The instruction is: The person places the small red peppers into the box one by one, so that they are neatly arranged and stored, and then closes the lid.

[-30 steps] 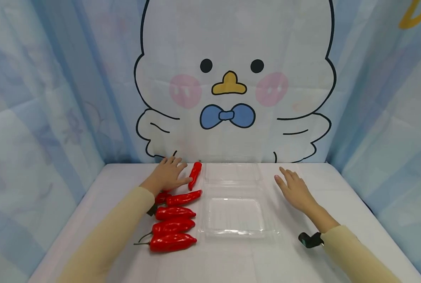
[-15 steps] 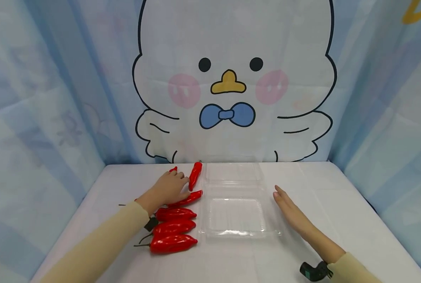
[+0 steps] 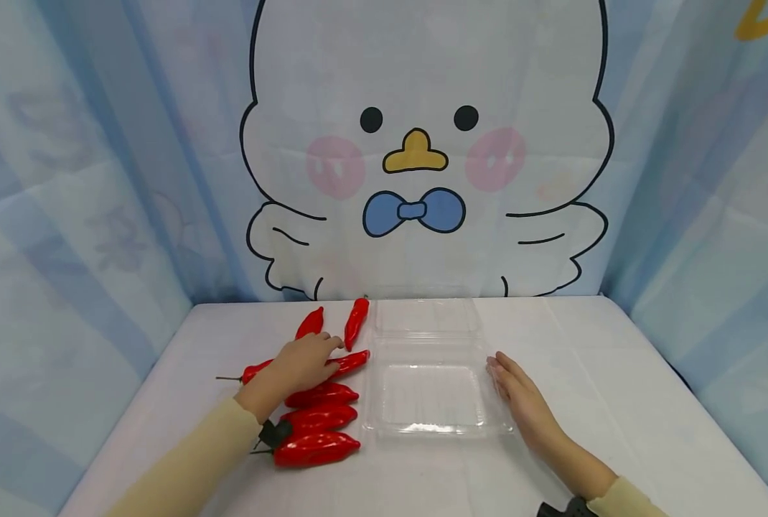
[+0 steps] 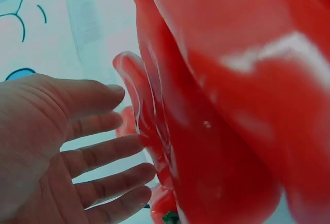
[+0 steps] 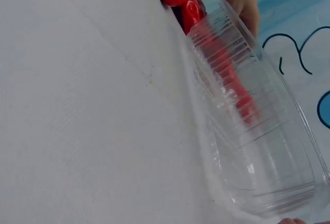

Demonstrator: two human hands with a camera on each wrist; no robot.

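Note:
My left hand (image 3: 303, 362) reaches over a red chili pepper (image 3: 352, 364) whose tip points right. In the left wrist view its fingers (image 4: 111, 153) are nearly straight and spread, close beside red peppers (image 4: 221, 167); whether they touch is unclear. Below the hand lie more red peppers (image 3: 316, 449) in a stacked row. A clear plastic clamshell box (image 3: 432, 429) lies opened flat in the middle of the table. At its right edge, my right hand (image 3: 525, 403) stands on its side with straight fingers, seemingly touching the box wall. The right wrist view shows only a fingertip (image 5: 293, 221).
Two red peppers, one (image 3: 356, 321) beside the box lid and another (image 3: 310, 322) farther left, lie near the table's back edge. A stemmed pepper (image 3: 258, 371) pokes out left of the left wrist. A printed curtain (image 3: 423, 251) rises behind the white table (image 3: 616, 402).
My left hand has come toward me from the back peppers, uncovering one there, and now lies over the middle ones. My right hand has lowered and moved left to the box's edge.

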